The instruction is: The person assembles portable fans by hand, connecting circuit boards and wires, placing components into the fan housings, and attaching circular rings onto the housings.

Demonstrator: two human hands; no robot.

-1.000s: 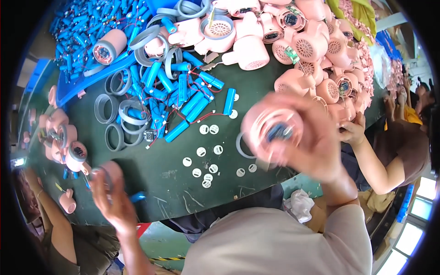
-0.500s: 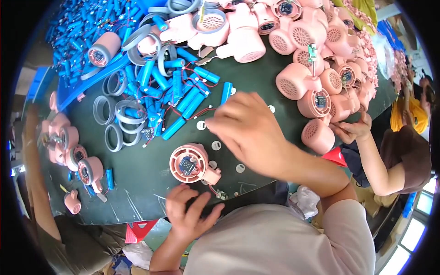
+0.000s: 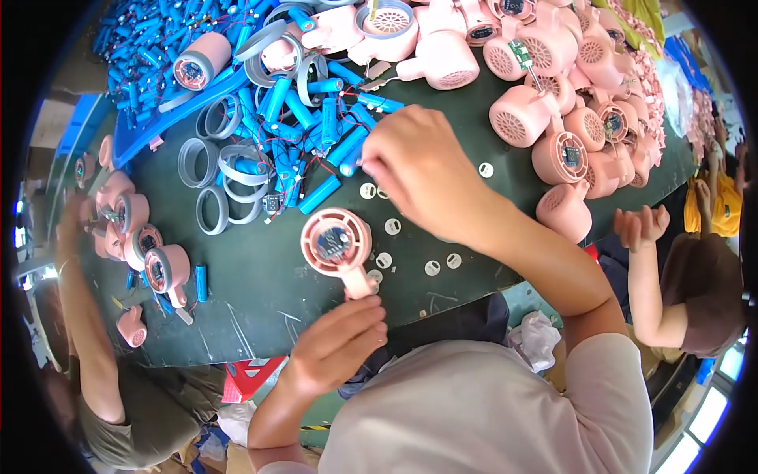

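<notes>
My left hand (image 3: 339, 344) is closed round the handle of a pink handheld fan body (image 3: 359, 283), lifted a little above the dark table. Its round open head faces up and shows a small dark circuit board (image 3: 333, 243) inside. Over the near edge of a heap of blue battery cells, my right hand (image 3: 418, 170) has its fingers pinched together. Its fingertips lie at the end of one blue cell (image 3: 347, 154); what they hold, if anything, is hidden. Grey rings (image 3: 197, 162) lie left of the cells.
Many pink fan bodies (image 3: 521, 114) are piled at the back right. A blue tray (image 3: 130, 154) full of cells stands at the back left. White round discs (image 3: 432, 268) dot the table (image 3: 253, 308). Co-workers' arms (image 3: 88, 308) reach in at the left and right (image 3: 643, 261).
My left hand has taken the fan body by its handle and raised it, tilting its head toward me. My right hand has moved up toward the heap of cells.
</notes>
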